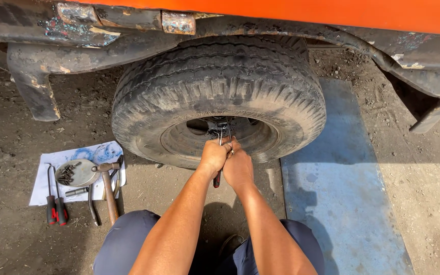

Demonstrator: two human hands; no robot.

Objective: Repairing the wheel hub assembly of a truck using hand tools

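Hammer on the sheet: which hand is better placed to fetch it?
Probably the left hand. The hammer lies on the white sheet to the person's left, below the tyre; the right hand would have to cross over.

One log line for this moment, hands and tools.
left hand + right hand: both gripping pliers at wheel hub | hammer, screwdrivers on paper left of tyre

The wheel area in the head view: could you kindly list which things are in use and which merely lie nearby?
In use:
- left hand and right hand gripping red-handled pliers
- worn black tyre

Lying about:
- wooden-handled hammer
- round metal dish of bolts
- white sheet
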